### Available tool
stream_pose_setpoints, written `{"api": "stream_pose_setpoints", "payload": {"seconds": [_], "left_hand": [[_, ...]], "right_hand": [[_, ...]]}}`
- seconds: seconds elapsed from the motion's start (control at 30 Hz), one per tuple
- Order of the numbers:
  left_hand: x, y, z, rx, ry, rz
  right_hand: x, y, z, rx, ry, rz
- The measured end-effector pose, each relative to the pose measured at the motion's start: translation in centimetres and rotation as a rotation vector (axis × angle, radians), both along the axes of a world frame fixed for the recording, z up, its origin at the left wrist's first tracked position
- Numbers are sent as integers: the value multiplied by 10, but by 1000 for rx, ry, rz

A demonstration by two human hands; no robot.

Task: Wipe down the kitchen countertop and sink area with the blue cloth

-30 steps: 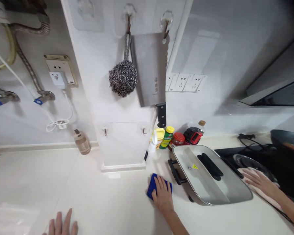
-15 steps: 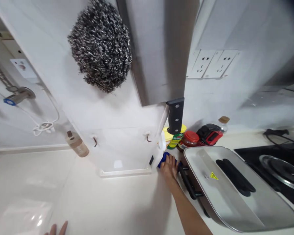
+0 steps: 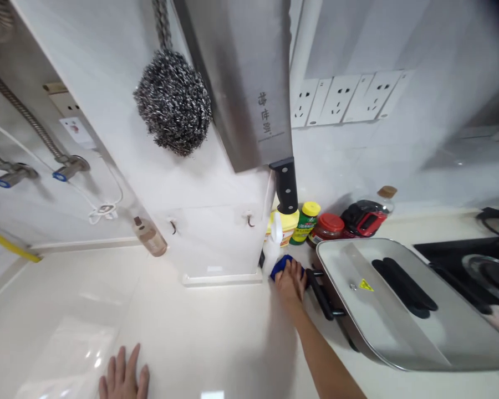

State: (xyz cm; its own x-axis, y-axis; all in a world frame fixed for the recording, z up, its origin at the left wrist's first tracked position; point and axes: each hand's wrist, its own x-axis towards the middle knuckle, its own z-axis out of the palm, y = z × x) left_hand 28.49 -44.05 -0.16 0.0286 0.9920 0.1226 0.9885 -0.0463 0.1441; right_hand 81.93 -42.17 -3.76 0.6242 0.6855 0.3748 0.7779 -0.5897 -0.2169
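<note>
Blue cloth (image 3: 280, 266) partly hidden under the right hand (image 3: 291, 282) (top of the cleaver (image 3: 249, 94) beyond the upper edge).

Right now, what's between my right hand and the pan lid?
The head view shows the black side handle there; the blue cloth, under your right hand, peeks out toward it too.

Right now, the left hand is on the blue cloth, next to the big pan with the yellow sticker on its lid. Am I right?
Not quite: the head view shows it is the right hand on the blue cloth, next to the big pan with the yellow sticker on its lid. The left hand is away from the cloth.
</note>
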Motion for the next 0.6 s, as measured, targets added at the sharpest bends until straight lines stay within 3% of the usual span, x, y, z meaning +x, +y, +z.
{"api": "stream_pose_setpoints", "payload": {"seconds": [0.17, 0.33, 0.5, 0.6], "left_hand": [[2, 1, 3, -29, -25, 10], [2, 3, -2, 36, -52, 4], [3, 5, -3, 65, -59, -23], [6, 3, 2, 69, -63, -12]], "right_hand": [[-63, -53, 13, -33, -15, 38], [-115, -115, 12, -64, -23, 84], [-153, -177, 4, -115, -66, 228], [-165, -199, 6, -153, -121, 246]]}}
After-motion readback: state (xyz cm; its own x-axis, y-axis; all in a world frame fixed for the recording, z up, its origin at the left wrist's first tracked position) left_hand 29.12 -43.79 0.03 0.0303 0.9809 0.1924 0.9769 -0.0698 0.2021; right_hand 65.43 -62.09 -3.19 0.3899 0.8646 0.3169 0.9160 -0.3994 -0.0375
